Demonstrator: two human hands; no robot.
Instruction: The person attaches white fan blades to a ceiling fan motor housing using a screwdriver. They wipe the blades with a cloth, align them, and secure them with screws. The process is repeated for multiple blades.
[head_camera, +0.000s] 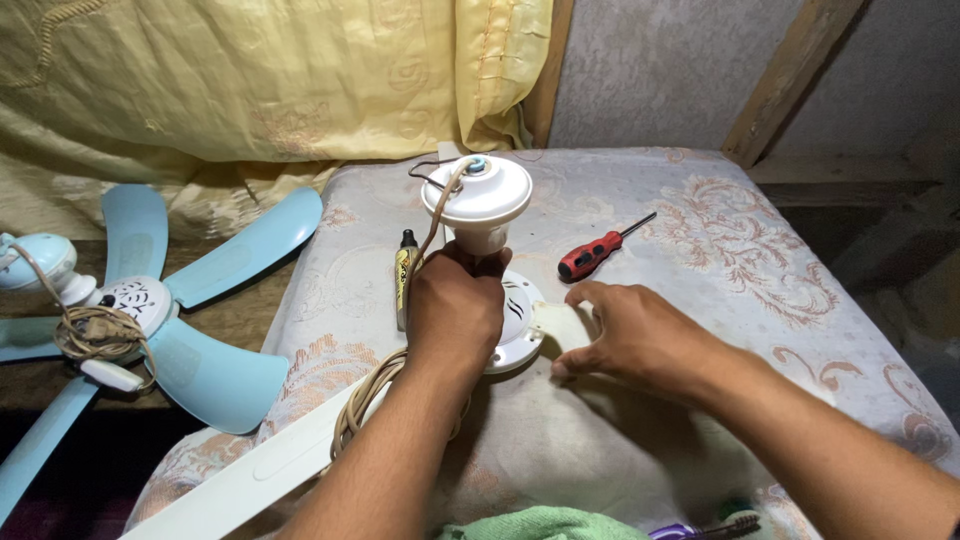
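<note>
Two hands of mine are on a white fan (487, 215) that stands on the flowery table cover (760, 250). My left hand (455, 310) is wrapped tight around its middle. My right hand (630, 335) lies flat and loose on a white blade (565, 325). One red screwdriver (592, 254) lies near. One blue fan (150, 310) lies off to the left.

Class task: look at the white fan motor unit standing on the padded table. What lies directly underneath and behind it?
The white fan motor unit stands on its round base, on the patterned padding. Behind it hangs yellow cloth. The left hand covers its neck; the right hand hides part of a white blade.
</note>
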